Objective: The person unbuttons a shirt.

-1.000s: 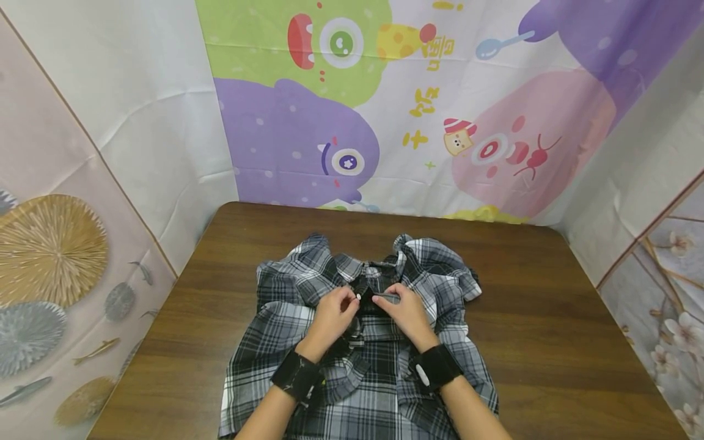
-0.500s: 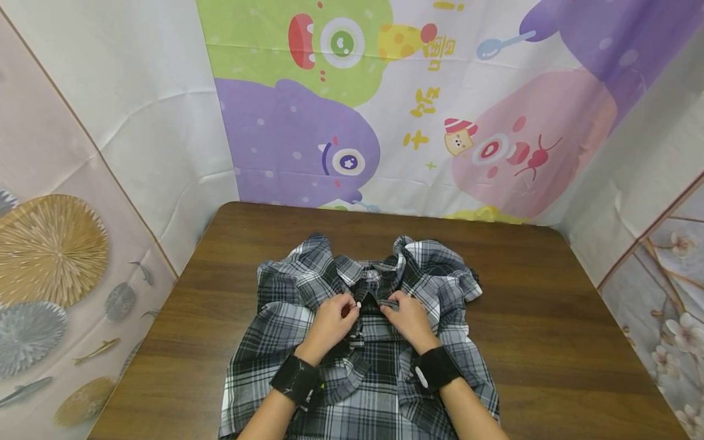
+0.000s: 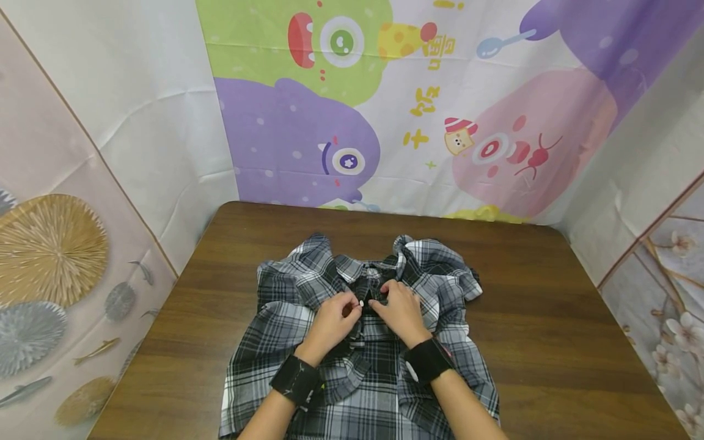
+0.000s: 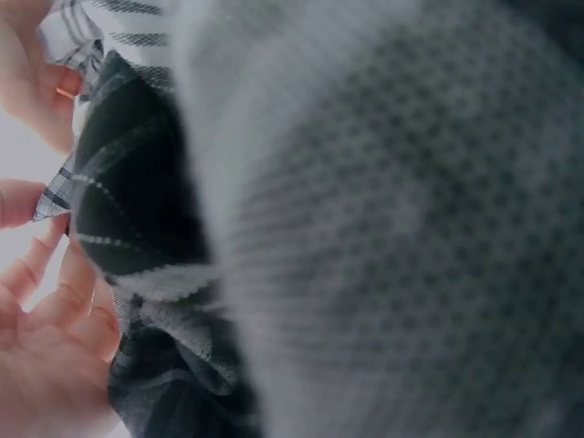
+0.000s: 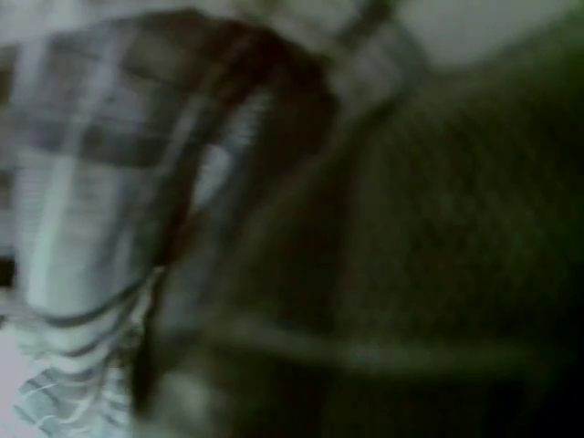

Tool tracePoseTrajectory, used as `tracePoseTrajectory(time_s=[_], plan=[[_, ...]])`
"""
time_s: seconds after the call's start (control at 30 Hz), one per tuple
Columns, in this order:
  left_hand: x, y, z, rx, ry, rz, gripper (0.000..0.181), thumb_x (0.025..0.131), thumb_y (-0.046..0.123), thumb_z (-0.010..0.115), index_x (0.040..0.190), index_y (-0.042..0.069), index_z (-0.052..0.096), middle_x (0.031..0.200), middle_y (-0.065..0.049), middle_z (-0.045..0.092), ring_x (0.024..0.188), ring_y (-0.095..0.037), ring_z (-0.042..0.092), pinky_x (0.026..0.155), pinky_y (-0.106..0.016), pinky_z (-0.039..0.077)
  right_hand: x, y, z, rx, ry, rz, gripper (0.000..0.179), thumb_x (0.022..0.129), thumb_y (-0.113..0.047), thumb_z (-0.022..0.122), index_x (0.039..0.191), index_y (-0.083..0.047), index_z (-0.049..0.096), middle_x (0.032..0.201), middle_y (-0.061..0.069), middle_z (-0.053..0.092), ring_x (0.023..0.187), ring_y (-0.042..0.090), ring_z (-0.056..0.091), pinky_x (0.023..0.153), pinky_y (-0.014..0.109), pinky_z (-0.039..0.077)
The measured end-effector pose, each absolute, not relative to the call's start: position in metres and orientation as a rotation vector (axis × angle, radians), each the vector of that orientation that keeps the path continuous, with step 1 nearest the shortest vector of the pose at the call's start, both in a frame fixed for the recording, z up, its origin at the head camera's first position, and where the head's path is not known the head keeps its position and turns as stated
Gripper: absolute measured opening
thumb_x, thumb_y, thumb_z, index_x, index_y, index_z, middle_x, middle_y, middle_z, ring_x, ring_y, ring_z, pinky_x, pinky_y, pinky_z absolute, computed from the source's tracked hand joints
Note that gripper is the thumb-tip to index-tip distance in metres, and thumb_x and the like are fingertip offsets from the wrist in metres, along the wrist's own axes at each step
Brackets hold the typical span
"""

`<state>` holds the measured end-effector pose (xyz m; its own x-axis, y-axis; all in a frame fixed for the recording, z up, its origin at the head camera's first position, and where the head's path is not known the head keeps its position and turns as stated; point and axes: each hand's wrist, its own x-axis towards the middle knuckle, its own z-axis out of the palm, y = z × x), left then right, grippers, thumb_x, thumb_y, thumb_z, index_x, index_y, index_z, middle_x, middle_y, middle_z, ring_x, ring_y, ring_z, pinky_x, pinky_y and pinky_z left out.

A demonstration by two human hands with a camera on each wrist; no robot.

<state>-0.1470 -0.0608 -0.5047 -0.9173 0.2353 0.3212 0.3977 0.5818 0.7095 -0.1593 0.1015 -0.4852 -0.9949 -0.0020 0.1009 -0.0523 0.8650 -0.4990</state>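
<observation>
A black, grey and white plaid shirt (image 3: 379, 360) lies front up with its collar toward the far side. My left hand (image 3: 333, 319) pinches the left front edge just below the collar, beside a small white button (image 3: 361, 303). In the left wrist view a pointed bit of plaid cloth (image 4: 55, 196) sits between thumb and finger. My right hand (image 3: 403, 311) is at the opposite front edge, thumb and index finger spread apart, thumb tip close to the button. The right wrist view shows only blurred plaid cloth (image 5: 91, 210).
The shirt rests on a brown wooden table (image 3: 550, 342). A cartoon-printed curtain (image 3: 407, 177) hangs behind it, with patterned hangings at both sides. Black bands (image 3: 297, 379) circle both wrists. The sleeves (image 3: 440, 256) are bunched toward the collar.
My right hand has let go of the front edge it was pinching, moved slightly left and spread its thumb and finger. My left hand keeps its pinch by the button, barely shifted.
</observation>
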Motion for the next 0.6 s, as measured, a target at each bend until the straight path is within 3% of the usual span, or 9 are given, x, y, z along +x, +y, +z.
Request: tracePoseTrajectory(time_s=[0.6], plan=[[-0.145, -0.065, -0.499, -0.72, -2.618, -1.302, 0.01, 0.09, 0.014, 0.059, 0.08, 0.016, 0.056, 0.077, 0.006, 0.052, 0.068, -0.006, 0.048, 0.064, -0.021, 0.042, -0.177, 0.092, -0.488, 0.062, -2.87, 0.661, 0.019, 0.084, -0.021, 0.066, 0.093, -0.008, 0.055, 0.092, 0.011, 0.059, 0.085, 0.029, 0.054, 0.074, 0.041, 0.037]])
